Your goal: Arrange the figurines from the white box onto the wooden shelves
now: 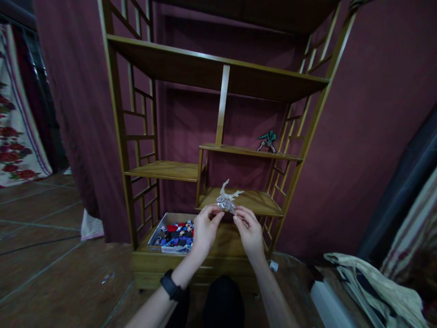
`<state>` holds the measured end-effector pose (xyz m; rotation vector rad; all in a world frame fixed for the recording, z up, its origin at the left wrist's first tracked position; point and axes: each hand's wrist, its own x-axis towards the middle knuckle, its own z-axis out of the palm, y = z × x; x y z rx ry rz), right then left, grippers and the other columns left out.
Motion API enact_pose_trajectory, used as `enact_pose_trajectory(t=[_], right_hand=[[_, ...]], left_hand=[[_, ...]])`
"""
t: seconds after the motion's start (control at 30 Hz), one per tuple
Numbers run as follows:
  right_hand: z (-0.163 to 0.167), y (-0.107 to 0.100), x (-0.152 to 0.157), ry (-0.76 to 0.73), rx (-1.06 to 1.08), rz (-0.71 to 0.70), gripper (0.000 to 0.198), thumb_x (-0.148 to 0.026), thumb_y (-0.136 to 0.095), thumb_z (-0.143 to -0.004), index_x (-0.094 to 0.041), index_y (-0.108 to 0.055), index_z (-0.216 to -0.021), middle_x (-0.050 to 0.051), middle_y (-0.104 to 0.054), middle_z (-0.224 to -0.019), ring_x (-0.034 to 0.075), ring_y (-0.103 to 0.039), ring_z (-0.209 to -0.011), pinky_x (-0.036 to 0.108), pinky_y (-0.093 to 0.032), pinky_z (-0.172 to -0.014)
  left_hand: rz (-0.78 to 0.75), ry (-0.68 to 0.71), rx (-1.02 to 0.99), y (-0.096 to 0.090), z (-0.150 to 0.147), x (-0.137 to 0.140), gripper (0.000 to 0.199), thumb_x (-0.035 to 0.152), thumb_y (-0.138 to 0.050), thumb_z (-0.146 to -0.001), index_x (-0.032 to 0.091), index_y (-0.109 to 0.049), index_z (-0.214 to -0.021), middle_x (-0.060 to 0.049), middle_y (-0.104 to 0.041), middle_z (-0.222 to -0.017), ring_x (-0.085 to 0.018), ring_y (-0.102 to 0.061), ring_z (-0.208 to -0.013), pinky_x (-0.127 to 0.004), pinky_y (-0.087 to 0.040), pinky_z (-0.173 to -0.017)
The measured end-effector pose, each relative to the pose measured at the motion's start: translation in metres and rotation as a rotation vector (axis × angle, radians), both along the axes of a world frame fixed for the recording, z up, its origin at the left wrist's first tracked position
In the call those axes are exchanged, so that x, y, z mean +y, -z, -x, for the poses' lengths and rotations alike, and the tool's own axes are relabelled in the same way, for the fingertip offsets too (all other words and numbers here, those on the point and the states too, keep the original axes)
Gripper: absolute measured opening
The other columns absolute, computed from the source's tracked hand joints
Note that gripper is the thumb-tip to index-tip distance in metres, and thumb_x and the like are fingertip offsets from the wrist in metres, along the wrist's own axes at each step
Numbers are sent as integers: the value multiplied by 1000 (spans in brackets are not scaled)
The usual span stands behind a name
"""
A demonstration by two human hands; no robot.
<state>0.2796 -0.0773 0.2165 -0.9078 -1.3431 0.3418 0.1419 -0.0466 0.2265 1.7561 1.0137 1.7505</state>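
Observation:
Both hands hold a small antlered figurine [226, 203] in front of the shelves. Its body is clear and faceted, and two pale, branching antlers rise from it. The fingertips of my left hand [207, 224] pinch its left lower side. On the other side, my right hand [250, 228] grips its lower edge between thumb and fingers. A black band sits on my left wrist. Just left of my left hand, an open box [166, 217] full of small colourful figures rests on the lowest shelf, partly hidden by that hand.
A wooden display rack [218, 58] with stepped shelves fills the middle. A green crouching figure [268, 141] stands on its right middle shelf. Folded cloth [378, 284] lies at the lower right beside a white box [329, 303]. A curtain [73, 114] hangs at left.

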Motion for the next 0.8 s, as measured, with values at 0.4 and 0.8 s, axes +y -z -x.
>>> enact_pose_trajectory(t=[0.4,0.8], right_hand=[[20,-10,-20,-77,-36,1,23,-34,-52,-81,-19,-66,-92,11,-56,-118,21,-57,-100,32,-49,-83],[6,-14,-10,-35,71,21,31,-39,-46,-83,-20,-64,-99,8,-60,-113,22,-56,-100,36,-49,-82]], left_hand=[[212,325,-322,-2,-5,2,20,28,-67,-62,16,-54,-71,-1,-62,-69,-13,-57,-65,-24,-45,-62],[145,231,-219,-15,-11,-2,20,30,-68,-62,15,-62,-73,-3,-65,-74,-15,-58,-68,-27,-46,-66]])
